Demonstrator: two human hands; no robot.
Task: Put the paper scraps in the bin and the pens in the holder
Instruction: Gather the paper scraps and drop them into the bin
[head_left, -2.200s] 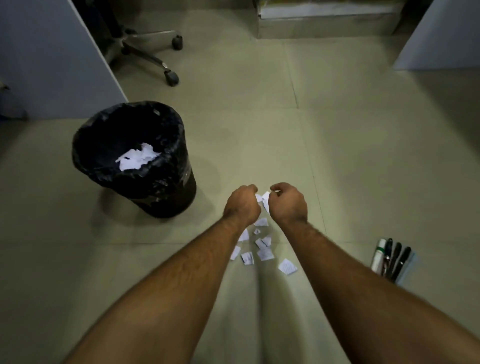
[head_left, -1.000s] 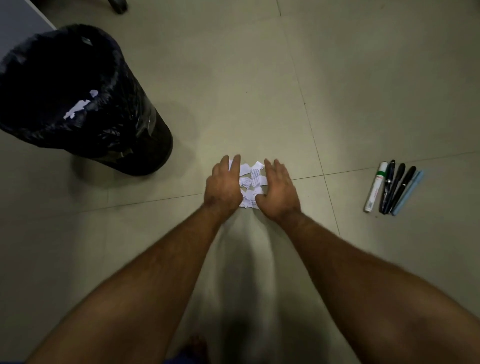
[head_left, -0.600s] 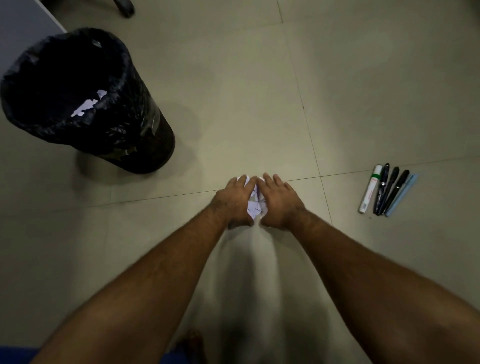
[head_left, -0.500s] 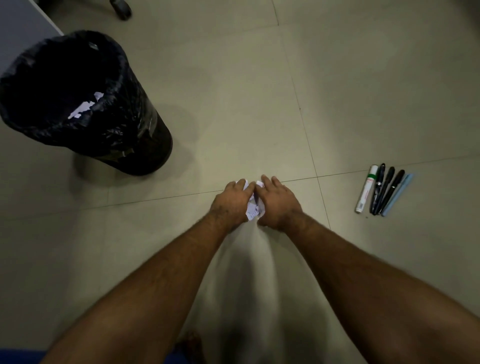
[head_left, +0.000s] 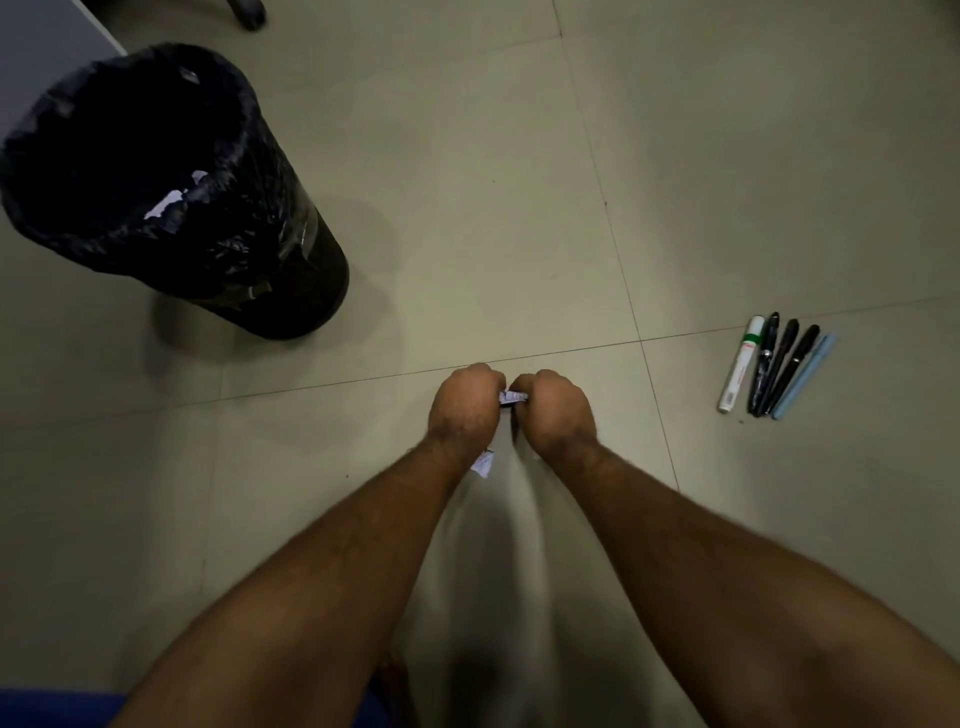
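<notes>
My left hand and my right hand are curled side by side just above the tiled floor, gripping a bunch of white paper scraps between them; only a sliver of paper shows. One loose scrap shows below my left wrist. The black bin, lined with a black bag, stands at the far left with white scraps inside. A row of pens lies on the floor at the right: a white marker, three black pens and a pale blue one. No pen holder is in view.
A grey partition panel stands behind the bin at the top left. A chair castor shows at the top edge. Blue cloth shows at the bottom left.
My hands went from flat on the floor, sweeping the scraps together, to curled around the gathered heap. The scattered scraps are gone from the floor except one by my left wrist.
</notes>
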